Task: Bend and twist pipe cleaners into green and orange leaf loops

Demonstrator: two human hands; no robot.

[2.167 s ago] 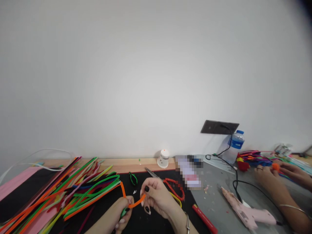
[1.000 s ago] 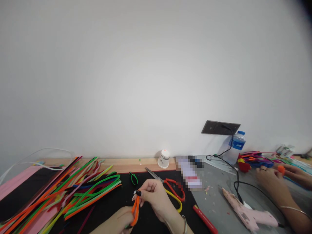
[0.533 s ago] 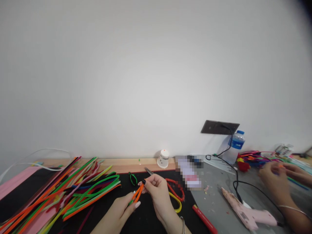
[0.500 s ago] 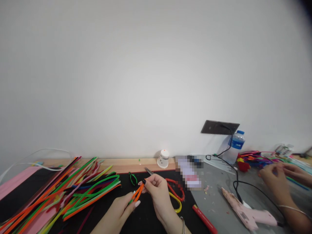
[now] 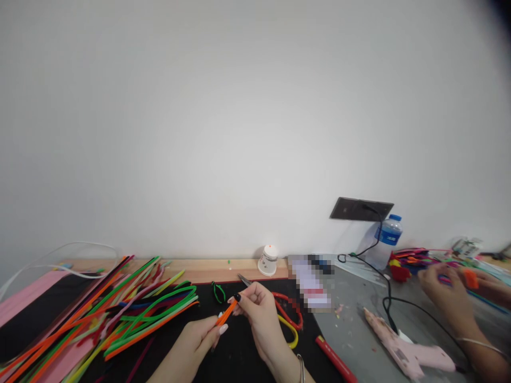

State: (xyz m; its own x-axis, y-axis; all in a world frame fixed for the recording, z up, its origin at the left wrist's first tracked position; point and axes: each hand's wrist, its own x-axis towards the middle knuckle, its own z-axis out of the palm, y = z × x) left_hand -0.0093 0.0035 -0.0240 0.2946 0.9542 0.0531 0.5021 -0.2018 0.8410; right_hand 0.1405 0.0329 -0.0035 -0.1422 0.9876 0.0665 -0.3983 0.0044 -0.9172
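Observation:
A folded orange pipe cleaner [image 5: 227, 315] is stretched between my two hands above the black mat. My left hand [image 5: 194, 340] pinches its lower end between thumb and fingers. At the upper end, my right hand [image 5: 261, 314] grips it with thumb and forefinger closed. The strands lie close together, and the ends inside my fingers are hidden. Behind my right hand, a metal blade tip [image 5: 244, 280] shows, with a red loop handle [image 5: 293, 314] and a yellow loop [image 5: 290, 331] to its right. A small dark tool with green edges [image 5: 218, 292] rests just beyond my hands.
Many coloured pipe cleaners [image 5: 147, 314] lie heaped at left. A white paper cup [image 5: 268, 260] stands upside down by the wall. At right are a red tube-like object [image 5: 334, 357], a pink glue gun [image 5: 407, 348] with a black cord, a water bottle [image 5: 388, 239] and a co-worker's hands [image 5: 449, 292].
The orange strands between my hands have drawn closer together, and a green bit by my left fingers is out of sight. The co-worker's hands have shifted, showing an orange piece.

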